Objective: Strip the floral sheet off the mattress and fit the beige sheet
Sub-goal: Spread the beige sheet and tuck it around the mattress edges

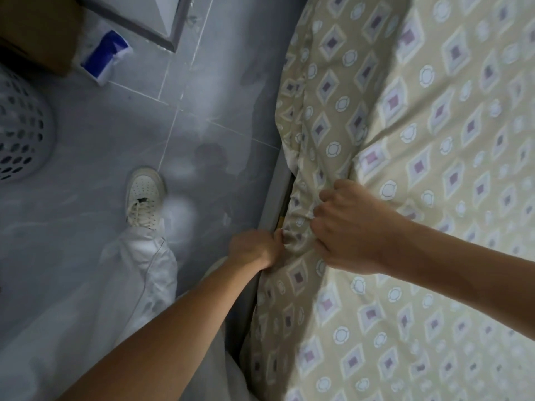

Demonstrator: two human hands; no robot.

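Head view: left hand [254,247] and right hand [344,227] both clench the beige sheet [434,198] hem between them; cloth looks light, limp, best gripped at its edge.

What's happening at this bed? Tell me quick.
A person stands at the side of the bed with both hands on the beige patterned sheet at the mattress edge. The left hand grips bunched fabric low by the bed frame; the right hand clutches a gathered fold just above it. The sheet covers the mattress top.
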